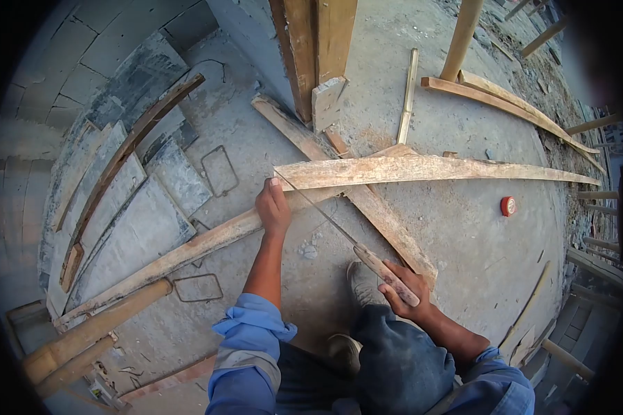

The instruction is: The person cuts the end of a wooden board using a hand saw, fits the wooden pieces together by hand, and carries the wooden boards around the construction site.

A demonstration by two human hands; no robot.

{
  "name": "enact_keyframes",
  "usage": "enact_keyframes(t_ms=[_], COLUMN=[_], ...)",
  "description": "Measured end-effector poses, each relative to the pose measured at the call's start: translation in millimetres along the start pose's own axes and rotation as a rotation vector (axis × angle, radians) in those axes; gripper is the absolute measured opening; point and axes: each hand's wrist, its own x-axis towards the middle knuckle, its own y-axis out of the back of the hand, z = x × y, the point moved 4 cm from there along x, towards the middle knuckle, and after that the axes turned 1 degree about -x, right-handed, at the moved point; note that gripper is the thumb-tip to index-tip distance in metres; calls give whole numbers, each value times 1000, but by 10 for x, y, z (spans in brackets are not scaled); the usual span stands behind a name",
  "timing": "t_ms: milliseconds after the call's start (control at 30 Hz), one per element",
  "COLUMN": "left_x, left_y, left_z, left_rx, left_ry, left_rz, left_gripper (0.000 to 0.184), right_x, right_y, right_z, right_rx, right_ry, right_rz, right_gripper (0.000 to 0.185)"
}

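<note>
A long wooden plank lies across other boards, its left end in front of me. My left hand is closed at that end, fingertips pressed on the plank's near corner. In my right hand is the wooden handle of a handsaw. Its thin blade slants up and left, with the tip at the plank's end beside my left fingertips. Under the plank, a crossing board runs toward my right hand. A bent knee and shoes show below my hands.
A red tape measure lies on the concrete floor to the right. Grey panels and a long dark timber lie at left, near bent wire frames. Timber posts stand ahead, with more boards at upper right.
</note>
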Motion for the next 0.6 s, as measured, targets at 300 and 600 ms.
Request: enact_keyframes(t_ms=[300,600], left_x=[-55,-20], left_y=[47,-7], left_z=[52,28], left_rx=[-10,4], left_ry=[22,-20], left_rz=[-63,17], left_gripper=[40,40], right_x=[1244,189], right_y=[-965,-262], right_z=[-7,-49], right_rx=[192,56], right_ry=[22,50], right_rz=[98,35], right_gripper=[48,47])
